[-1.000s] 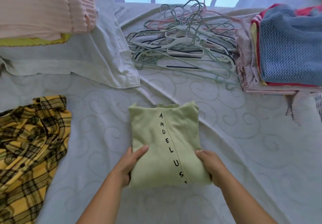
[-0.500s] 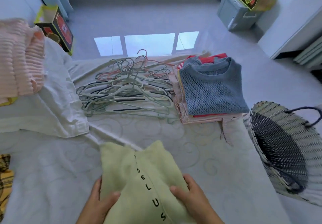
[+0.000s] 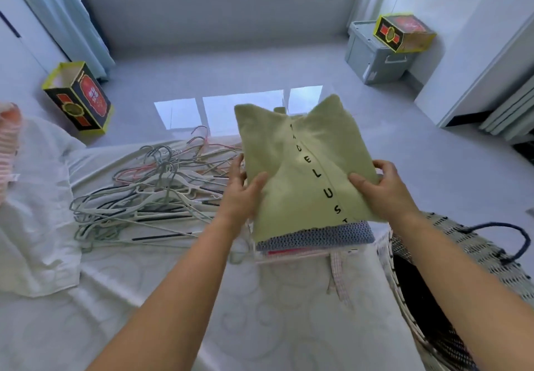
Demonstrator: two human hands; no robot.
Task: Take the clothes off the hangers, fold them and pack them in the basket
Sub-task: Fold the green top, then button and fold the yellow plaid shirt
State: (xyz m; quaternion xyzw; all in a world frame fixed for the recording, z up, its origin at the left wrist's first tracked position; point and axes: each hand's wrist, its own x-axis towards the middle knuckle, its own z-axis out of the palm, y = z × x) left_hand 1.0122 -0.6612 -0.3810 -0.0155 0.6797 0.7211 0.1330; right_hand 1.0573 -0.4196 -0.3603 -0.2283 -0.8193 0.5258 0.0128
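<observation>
White patterned bedding (image 3: 150, 307) carries a stack of folded clothes (image 3: 315, 240). Left hand (image 3: 241, 194) and right hand (image 3: 381, 191) pinch the folded pale-green lettered top (image 3: 300, 168) just above it; lower flat, edges squared.

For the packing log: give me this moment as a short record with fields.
held item: folded light green top with black letters down its middle
left hand: grips the top's left edge
right hand: grips the top's right edge
below the top: stack of folded clothes, blue knit uppermost
hangers: bare pile on the bed, left of the stack
basket: woven, at right, beside the bed; no clothes seen in its visible part
bed: white patterned cover
step: top not yet in the basket
</observation>
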